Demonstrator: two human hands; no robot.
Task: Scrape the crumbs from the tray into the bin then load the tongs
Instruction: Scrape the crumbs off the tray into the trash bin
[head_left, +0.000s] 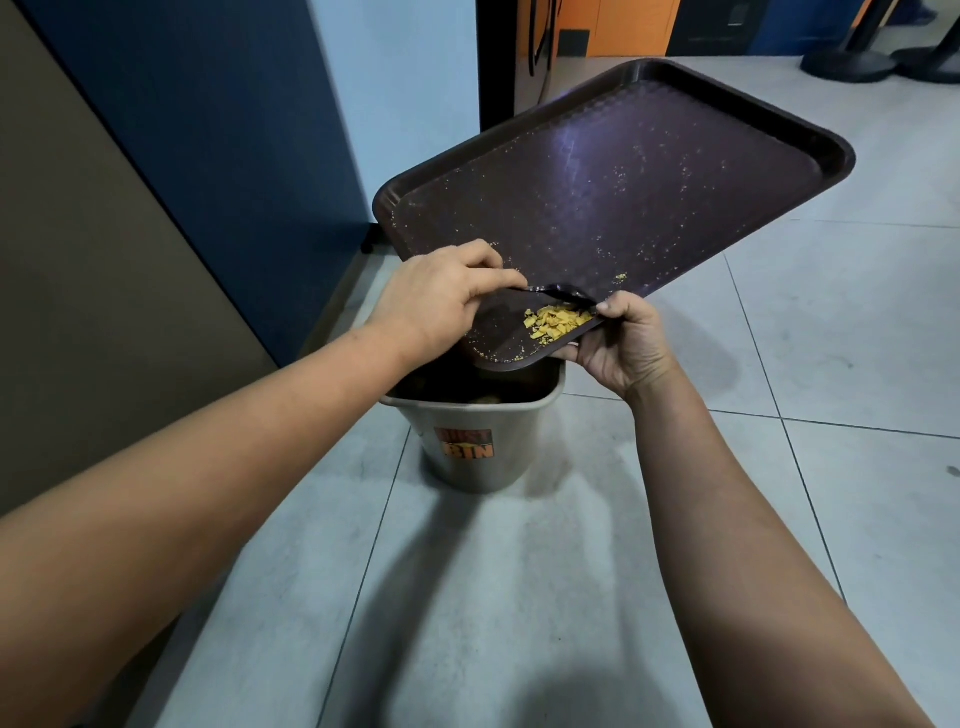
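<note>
A dark brown tray (649, 171) is tilted over a beige dust bin (483, 452), its near corner lowest above the bin's opening. My right hand (623, 348) grips that near edge, thumb on top. A pile of yellow crumbs (556, 322) lies in the low corner, and fine crumbs speckle the tray's surface. My left hand (441, 296) pinches a thin black utensil (561, 293) whose tip lies on the tray just above the crumb pile. Whether this utensil is the tongs I cannot tell.
The bin stands on a light tiled floor (857, 364) beside a blue wall panel (223, 130) and a beige panel (78, 260). Black stand bases (852, 65) sit at the far right. A dark doorway post (496, 62) rises behind the tray.
</note>
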